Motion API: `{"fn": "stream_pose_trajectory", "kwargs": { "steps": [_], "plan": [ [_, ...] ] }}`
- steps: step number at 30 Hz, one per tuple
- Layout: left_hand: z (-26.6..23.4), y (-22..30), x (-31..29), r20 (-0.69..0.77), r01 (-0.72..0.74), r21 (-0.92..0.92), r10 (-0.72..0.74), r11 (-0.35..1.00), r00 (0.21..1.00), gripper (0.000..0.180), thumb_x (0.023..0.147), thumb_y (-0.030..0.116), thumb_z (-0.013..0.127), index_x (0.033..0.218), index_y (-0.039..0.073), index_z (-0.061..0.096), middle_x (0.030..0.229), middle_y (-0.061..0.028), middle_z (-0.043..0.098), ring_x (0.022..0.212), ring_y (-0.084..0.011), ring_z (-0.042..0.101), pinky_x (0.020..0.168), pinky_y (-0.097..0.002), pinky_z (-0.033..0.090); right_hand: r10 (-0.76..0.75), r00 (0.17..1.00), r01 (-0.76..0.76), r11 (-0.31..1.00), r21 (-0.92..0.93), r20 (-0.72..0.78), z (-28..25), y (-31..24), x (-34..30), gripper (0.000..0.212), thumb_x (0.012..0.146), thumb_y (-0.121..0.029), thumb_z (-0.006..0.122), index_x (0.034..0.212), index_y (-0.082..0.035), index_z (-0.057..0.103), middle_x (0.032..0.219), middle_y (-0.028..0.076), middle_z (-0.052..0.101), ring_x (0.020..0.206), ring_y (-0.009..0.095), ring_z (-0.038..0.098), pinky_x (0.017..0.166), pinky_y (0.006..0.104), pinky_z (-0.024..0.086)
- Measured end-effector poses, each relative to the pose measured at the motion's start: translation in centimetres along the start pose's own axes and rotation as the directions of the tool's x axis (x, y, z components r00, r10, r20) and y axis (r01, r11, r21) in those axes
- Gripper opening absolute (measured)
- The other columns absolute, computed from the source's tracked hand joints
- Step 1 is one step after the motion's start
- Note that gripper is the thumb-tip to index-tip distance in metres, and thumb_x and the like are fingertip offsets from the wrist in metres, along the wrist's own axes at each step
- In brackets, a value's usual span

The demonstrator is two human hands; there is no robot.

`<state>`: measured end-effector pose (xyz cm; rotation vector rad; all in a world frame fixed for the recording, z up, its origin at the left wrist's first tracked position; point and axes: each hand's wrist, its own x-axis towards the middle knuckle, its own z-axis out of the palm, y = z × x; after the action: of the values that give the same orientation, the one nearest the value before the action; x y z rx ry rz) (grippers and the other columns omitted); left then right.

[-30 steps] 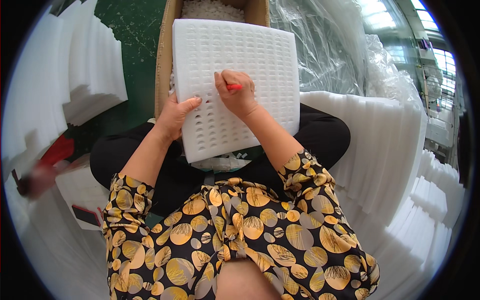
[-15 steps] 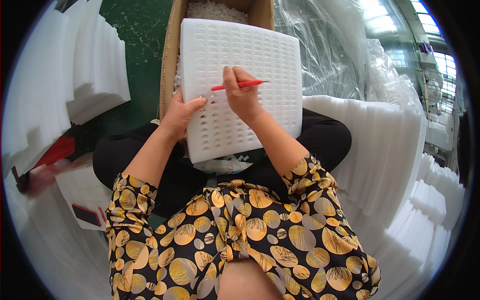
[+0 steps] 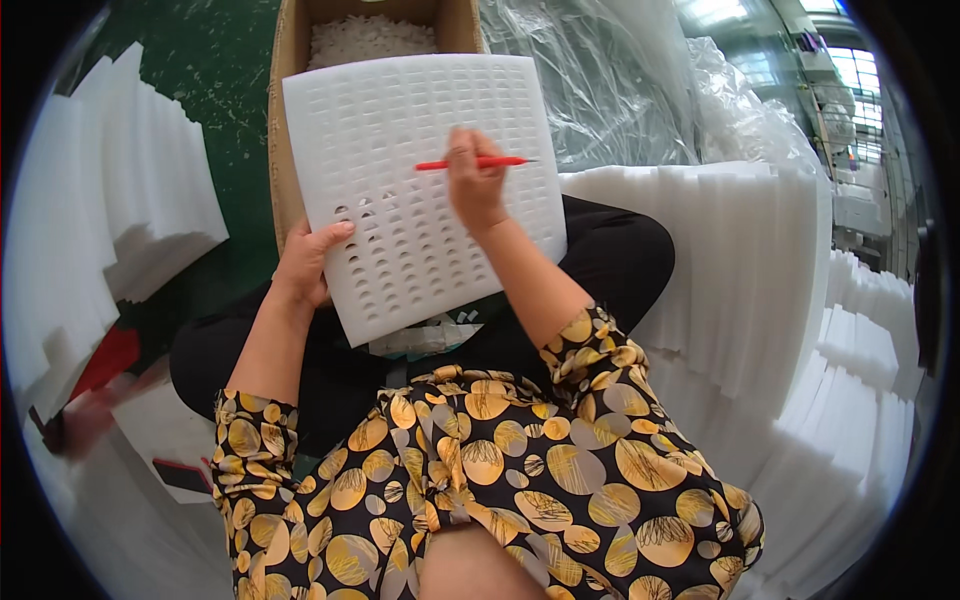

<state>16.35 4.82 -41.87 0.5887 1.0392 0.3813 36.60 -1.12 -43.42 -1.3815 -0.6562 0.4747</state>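
Note:
A white foam sheet [image 3: 420, 130] with rows of punched semicircular slots rests tilted on my lap. My left hand [image 3: 305, 262] grips its lower left edge, thumb on the face of the sheet. My right hand [image 3: 475, 185] is closed around a thin red stick [image 3: 500, 161], held level across the middle of the sheet with its tip pointing right. The lower rows of the sheet have open holes; the upper rows still look filled.
A cardboard box [image 3: 285, 110] with small white foam bits [image 3: 365, 38] stands beyond my knees. Stacks of white foam sheets [image 3: 750, 270] stand at my right, more stacks [image 3: 120, 200] at my left. Clear plastic wrap [image 3: 620, 80] lies behind. The floor is green.
My right hand has moved up the sheet and turned the red stick level, tip now pointing right. The sheet has shifted slightly with it. My left hand keeps its hold.

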Motion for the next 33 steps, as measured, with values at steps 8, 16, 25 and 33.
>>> {"fn": "stream_pose_trajectory", "kwargs": {
  "steps": [8, 16, 25, 33],
  "plan": [
    [-0.3, -0.3, 0.3, 0.064, -0.067, 0.027, 0.065, 0.997, 0.996, 0.033, 0.078, 0.0, 0.061, 0.11, -0.004, 0.053, 0.095, -0.0182, 0.063, 0.076, -0.0239, 0.064, 0.066, -0.032, 0.054, -0.36, 0.91, 0.412, 0.732, -0.542, 0.206, -2.0, 1.2, 0.8, 0.035, 0.089, -0.008, 0.052, 0.057, -0.006, 0.038, 0.053, -0.003, 0.041, 0.05, 0.009, 0.032, 0.048, 0.0233, 0.033],
    [-0.4, -0.4, 0.4, 0.003, -0.076, 0.028, 0.076, 0.997, 0.997, 0.032, 0.079, -0.001, 0.061, 0.109, -0.003, 0.054, 0.094, -0.0165, 0.064, 0.074, -0.0228, 0.064, 0.066, -0.032, 0.055, -0.085, 0.988, 0.115, 0.964, -0.24, 0.133, -0.5, 0.4, 0.6, 0.037, 0.086, -0.007, 0.056, 0.056, -0.006, 0.036, 0.051, -0.002, 0.038, 0.048, 0.011, 0.031, 0.045, 0.0247, 0.032],
    [-0.3, -0.4, 0.5, 0.036, -0.103, 0.032, 0.102, 0.994, 0.994, 0.032, 0.08, -0.003, 0.058, 0.111, 0.001, 0.055, 0.097, -0.0152, 0.065, 0.075, -0.0217, 0.064, 0.066, -0.0315, 0.055, -0.11, 0.958, 0.207, 0.904, -0.375, 0.263, 1.1, 0.1, 0.3, 0.036, 0.086, -0.004, 0.056, 0.056, -0.006, 0.035, 0.05, -0.001, 0.036, 0.049, 0.012, 0.03, 0.045, 0.0244, 0.032],
    [0.0, -0.3, 0.8, 0.073, -0.085, 0.049, 0.081, 0.995, 0.994, 0.03, 0.08, 0.001, 0.06, 0.109, -0.003, 0.052, 0.092, -0.0162, 0.064, 0.071, -0.0223, 0.064, 0.063, -0.0322, 0.055, -0.237, 0.918, 0.362, 0.828, -0.427, 0.317, 2.4, 0.4, -0.2, 0.035, 0.085, -0.005, 0.056, 0.056, -0.007, 0.037, 0.05, -0.002, 0.039, 0.046, 0.013, 0.031, 0.044, 0.0258, 0.032]
  ]
}}
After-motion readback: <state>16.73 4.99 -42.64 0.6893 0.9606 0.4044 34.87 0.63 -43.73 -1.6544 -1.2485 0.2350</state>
